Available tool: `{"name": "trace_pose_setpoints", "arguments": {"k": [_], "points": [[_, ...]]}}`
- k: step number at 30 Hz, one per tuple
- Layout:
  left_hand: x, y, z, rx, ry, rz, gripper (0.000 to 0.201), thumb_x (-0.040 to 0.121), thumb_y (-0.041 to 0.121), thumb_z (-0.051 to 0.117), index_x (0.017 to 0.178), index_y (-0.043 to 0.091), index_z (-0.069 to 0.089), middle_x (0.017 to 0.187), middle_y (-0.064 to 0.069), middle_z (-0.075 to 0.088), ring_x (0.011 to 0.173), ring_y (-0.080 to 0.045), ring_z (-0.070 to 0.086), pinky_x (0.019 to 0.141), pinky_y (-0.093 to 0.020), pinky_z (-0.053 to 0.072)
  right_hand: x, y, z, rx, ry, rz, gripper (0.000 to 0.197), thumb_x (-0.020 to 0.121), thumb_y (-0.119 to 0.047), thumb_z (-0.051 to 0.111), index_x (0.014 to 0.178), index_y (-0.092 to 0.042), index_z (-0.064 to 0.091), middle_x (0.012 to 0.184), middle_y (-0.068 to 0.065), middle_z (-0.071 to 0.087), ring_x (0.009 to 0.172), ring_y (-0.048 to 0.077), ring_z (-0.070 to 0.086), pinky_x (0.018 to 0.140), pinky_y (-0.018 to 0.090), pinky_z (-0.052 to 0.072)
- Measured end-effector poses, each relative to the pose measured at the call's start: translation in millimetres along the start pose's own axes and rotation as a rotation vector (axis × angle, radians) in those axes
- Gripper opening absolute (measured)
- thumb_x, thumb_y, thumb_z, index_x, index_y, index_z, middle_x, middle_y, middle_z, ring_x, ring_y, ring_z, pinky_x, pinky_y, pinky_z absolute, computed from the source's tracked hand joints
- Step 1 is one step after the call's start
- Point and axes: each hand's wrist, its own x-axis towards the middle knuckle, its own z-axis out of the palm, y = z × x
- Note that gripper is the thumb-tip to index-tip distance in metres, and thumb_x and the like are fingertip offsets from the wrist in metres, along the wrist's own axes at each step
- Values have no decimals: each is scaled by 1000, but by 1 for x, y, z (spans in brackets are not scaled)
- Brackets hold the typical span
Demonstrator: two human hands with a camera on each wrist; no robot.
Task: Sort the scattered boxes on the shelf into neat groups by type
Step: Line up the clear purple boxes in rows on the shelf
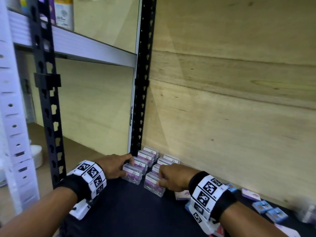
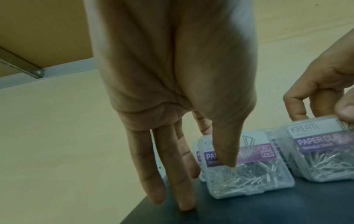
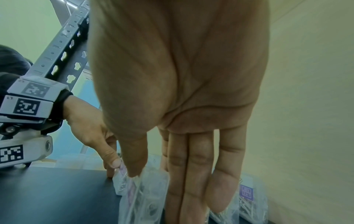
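Observation:
Clear paper clip boxes with purple labels stand in two short rows in the back left corner of the dark shelf (image 1: 133, 211). My left hand (image 1: 119, 166) lies along the left row. Its thumb presses the face of the front left box (image 1: 133, 176) (image 2: 249, 178), and its straight fingers (image 2: 172, 174) reach down beside the box to the shelf. My right hand (image 1: 162, 177) (image 3: 172, 174) pinches the top of the front right box (image 1: 153, 184) (image 2: 321, 153) between thumb and bent fingers. Both boxes stand on the shelf.
Small blue boxes (image 1: 261, 206) and flat lilac boxes (image 1: 251, 195) lie scattered along the wooden back wall (image 1: 239, 100) to the right. A black slotted post (image 1: 142, 100) stands just behind the rows. An upper shelf board (image 1: 94, 50) runs overhead at the left.

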Motion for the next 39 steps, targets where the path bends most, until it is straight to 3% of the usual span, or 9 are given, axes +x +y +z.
{"name": "trace_pose_setpoints", "arguments": {"k": [3,8,14,18,24,31,34,37,39], "points": [[-1,1,0,1,11,6,33,90,32,63,112,40,40,101,3,69,91,-17,65,86,-37,52,2,-1,0,-7,5,1,32,101,-44,48,116,-16,54,108,5,62,88,20,54,70,32,40],[-3,3,-5,29,54,3,35,90,34,64,112,42,38,97,3,65,88,-16,63,84,-37,53,1,2,2,10,23,-3,34,100,-46,48,115,-17,54,106,6,63,85,19,53,62,29,38],[-12,21,-21,127,204,-11,32,91,41,59,116,46,40,114,8,48,91,-15,59,85,-37,52,-10,17,-1,39,55,25,42,96,-51,53,127,-23,51,119,3,62,95,19,56,80,33,46],[-10,44,-29,145,216,63,29,92,41,58,114,46,41,114,11,45,91,-12,57,82,-34,51,-30,37,-6,49,77,42,35,94,-49,57,118,-23,55,117,3,62,97,22,59,83,34,47],[7,112,-28,178,212,215,24,92,46,56,114,44,45,111,11,48,89,-10,56,82,-33,49,-86,91,-2,42,84,183,32,92,-47,62,117,-27,59,122,2,63,107,24,60,88,32,46],[37,223,-10,171,134,434,18,91,48,56,107,44,49,108,14,52,88,-7,54,87,-33,47,-178,171,8,89,86,422,31,90,-43,66,117,-29,58,117,-2,66,96,20,60,89,31,48],[46,272,1,193,99,528,21,91,52,55,108,42,50,110,14,54,87,-6,54,84,-33,48,-218,203,15,138,90,520,24,90,-43,67,109,-32,57,108,-6,68,88,16,60,84,30,49],[53,316,11,210,70,606,25,92,53,53,113,39,50,113,13,54,88,-7,53,83,-32,48,-251,232,27,149,94,609,20,88,-41,67,103,-34,56,96,-12,59,85,13,58,81,28,47],[58,344,17,219,42,649,29,92,53,53,117,38,50,115,12,54,88,-8,52,81,-32,47,-271,251,36,151,96,668,18,87,-40,68,100,-35,56,96,-11,57,86,14,59,87,30,50]]}}
